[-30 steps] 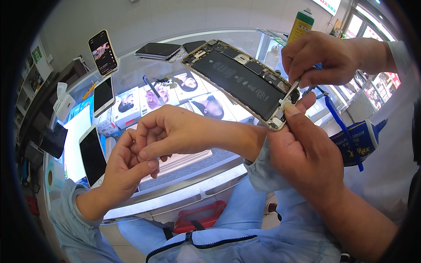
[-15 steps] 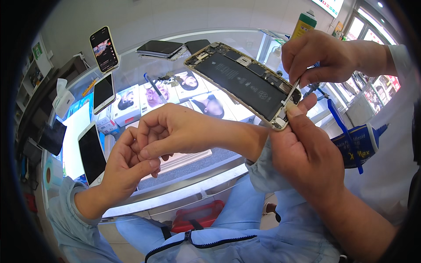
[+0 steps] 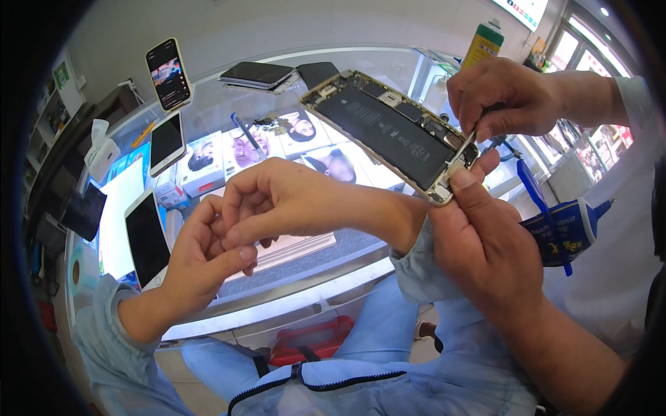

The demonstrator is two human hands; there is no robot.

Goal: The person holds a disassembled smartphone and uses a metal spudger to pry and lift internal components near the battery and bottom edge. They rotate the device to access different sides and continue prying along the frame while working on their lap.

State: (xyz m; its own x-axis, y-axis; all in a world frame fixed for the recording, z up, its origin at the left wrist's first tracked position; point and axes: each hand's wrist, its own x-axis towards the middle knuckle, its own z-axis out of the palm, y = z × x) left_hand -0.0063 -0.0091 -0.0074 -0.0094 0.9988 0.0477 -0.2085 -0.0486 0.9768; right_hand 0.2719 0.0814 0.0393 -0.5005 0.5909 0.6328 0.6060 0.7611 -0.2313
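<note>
Above the right side of the glass counter (image 3: 225, 104), here's the opened phone (image 3: 390, 135), held tilted in mid-air, one end gripped by a co-worker's lower hand (image 3: 489, 239), fingers clamped on the frame. No screen covers it, the battery (image 3: 371, 128) sits in its bay, inner parts bare — opening up looks done. And there's a slim metal tool (image 3: 466, 142), pinched in the co-worker's upper hand (image 3: 503, 93), right at that gripped end; that detail seems the step in hand, with closing up left to do.

Over to the wearer: left hand (image 3: 205, 256) and right hand (image 3: 274, 204) come together, well apart from the phone — fingers loosely curled, nothing visible in either; whether the tips meet, I cannot tell.

Round about: a propped phone (image 3: 168, 73) with its screen lit, dark stacked phones (image 3: 257, 74), a blue pen (image 3: 250, 135) beside loose small parts (image 3: 274, 123), a spray can (image 3: 483, 43), a blue tube (image 3: 565, 232). In the way: the co-worker's thumb hides part of the phone's end, and the wearer's right forearm cuts across the picture boxes (image 3: 202, 163).
</note>
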